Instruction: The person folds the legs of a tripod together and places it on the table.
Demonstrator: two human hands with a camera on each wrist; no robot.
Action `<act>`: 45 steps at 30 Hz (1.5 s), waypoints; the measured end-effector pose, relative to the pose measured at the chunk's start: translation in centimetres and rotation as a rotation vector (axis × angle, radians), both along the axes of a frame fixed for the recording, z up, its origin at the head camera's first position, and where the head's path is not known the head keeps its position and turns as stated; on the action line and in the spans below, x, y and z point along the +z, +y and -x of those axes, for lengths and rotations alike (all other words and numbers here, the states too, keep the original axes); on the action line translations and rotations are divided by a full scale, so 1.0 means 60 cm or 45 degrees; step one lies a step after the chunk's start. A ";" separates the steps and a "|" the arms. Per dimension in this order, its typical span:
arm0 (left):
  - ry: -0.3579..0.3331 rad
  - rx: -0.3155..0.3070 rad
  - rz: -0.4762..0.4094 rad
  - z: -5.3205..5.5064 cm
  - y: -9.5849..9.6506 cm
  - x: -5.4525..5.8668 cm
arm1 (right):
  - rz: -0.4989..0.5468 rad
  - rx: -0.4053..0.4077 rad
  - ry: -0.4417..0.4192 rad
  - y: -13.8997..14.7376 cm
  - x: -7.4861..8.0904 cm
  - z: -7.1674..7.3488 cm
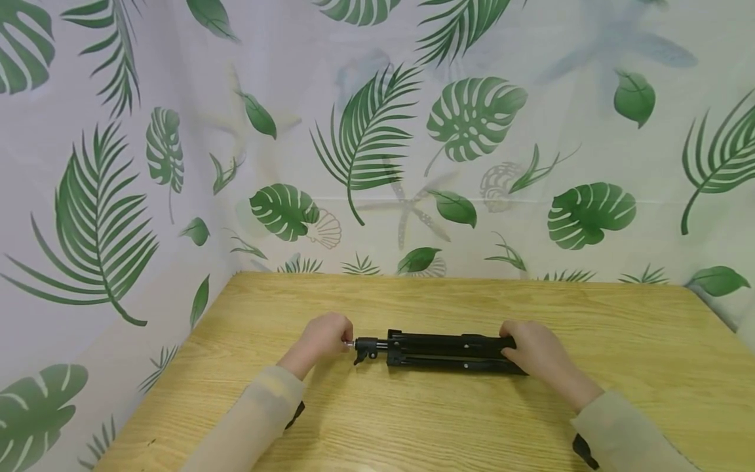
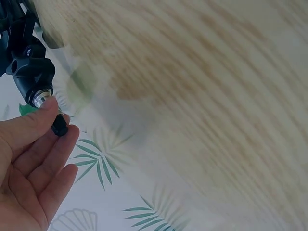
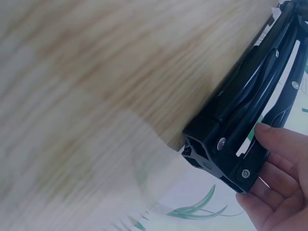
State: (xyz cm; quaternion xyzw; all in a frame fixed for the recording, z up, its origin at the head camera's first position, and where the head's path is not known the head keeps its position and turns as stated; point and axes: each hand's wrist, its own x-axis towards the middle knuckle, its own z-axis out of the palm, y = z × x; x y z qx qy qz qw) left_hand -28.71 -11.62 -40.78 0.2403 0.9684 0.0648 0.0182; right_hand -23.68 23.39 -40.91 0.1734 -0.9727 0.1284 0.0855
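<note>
A folded black light stand [image 1: 442, 343] lies lengthwise in front of me, its legs closed together. At its left end my left hand [image 1: 326, 334] pinches the small tip. The left wrist view shows the thumb and a finger on a silver stud with a black end piece [image 2: 59, 126], just past the dark collar [image 2: 33, 74]; the other fingers are loosely bent. My right hand [image 1: 533, 344] grips the opposite end. In the right wrist view, its thumb and fingers [image 3: 279, 180] hold the folded legs [image 3: 240, 106] near a black joint with silver rivets.
The stand is over a wood-grain table [image 1: 383, 419]. Behind it and on the left hangs a pale cloth [image 1: 389, 249] printed with green leaves, meeting the table's back edge. Dark straps [image 1: 295, 414] show at both sleeves.
</note>
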 end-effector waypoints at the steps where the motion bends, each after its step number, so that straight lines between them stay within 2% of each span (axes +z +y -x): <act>1: 0.003 0.002 0.000 0.000 0.000 0.000 | 0.001 0.001 -0.001 0.000 0.000 0.000; 11: 0.020 0.041 -0.044 0.002 0.001 -0.006 | 0.003 0.002 -0.017 -0.003 0.004 -0.003; 18: -0.026 0.069 -0.071 0.006 0.000 -0.010 | 0.004 -0.010 -0.028 -0.003 0.004 -0.004; 19: -0.002 0.034 -0.092 0.013 -0.006 -0.022 | 0.010 -0.011 -0.031 -0.004 0.005 -0.005; 20: -0.003 0.033 -0.088 0.012 -0.007 -0.021 | 0.018 -0.013 -0.033 -0.004 0.005 -0.006; 24: 0.004 0.064 -0.097 -0.004 -0.002 -0.007 | 0.065 -0.022 -0.041 -0.008 0.007 -0.012; 25: 0.017 0.068 -0.110 -0.011 0.003 0.000 | 0.074 -0.021 -0.031 -0.011 0.009 -0.014; 26: 0.006 0.096 -0.108 -0.026 0.014 0.019 | 0.072 -0.020 -0.004 -0.012 0.007 -0.013; 27: 0.022 0.090 -0.132 -0.033 0.022 0.026 | 0.082 -0.018 0.009 -0.016 0.009 -0.016; 32: 0.120 -0.049 -0.232 -0.067 0.067 0.051 | 0.106 0.022 0.108 -0.045 0.022 -0.034; 35: 0.166 -0.099 -0.241 -0.080 0.088 0.054 | 0.122 0.045 0.119 -0.064 0.033 -0.047; 38: 0.215 -0.116 -0.254 -0.089 0.103 0.050 | 0.126 0.051 0.127 -0.074 0.038 -0.054; 42: 0.290 -0.111 -0.291 -0.096 0.113 0.045 | 0.099 0.041 0.168 -0.079 0.037 -0.054; 45: 0.338 -0.088 -0.273 -0.097 0.116 0.041 | 0.039 0.016 0.186 -0.080 0.033 -0.050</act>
